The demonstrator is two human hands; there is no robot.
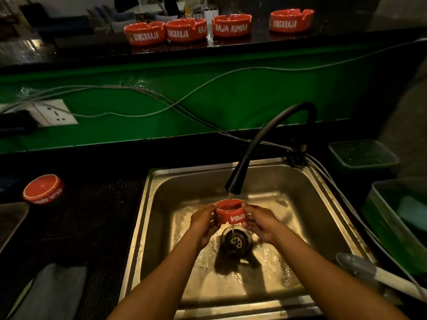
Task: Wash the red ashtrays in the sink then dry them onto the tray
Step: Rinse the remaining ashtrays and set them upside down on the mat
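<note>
Head view shows both hands over the steel sink [161,199], holding one red ashtray [231,214] under the black faucet [235,183]. Left hand [203,221] grasps the ashtray's left side with fingers curled round the wall; right hand [260,224] grasps its right side the same way. A thin stream falls from the spout into the bowl near its far rim, and water spills off the near side toward the drain [236,242] just below.

To do this rinse well, I judge the ashtray should be tilted and turned so the stream sweeps the whole bowl and the rim notches, not one spot. A thumb could rub the dark residue inside while the other hand steadies the wall. Wet glazed ware is likely slippery, so a firm hold low over the basin limits damage from a slip.

On the far counter four more ashtrays [145,33] stand in a row, seemingly unwashed. On the left counter an upturned ashtray [43,188] lies bottom up. At the left edge a grey surface, possibly the tray [11,218], shows partly, with a dark cloth [50,292] near it.
</note>
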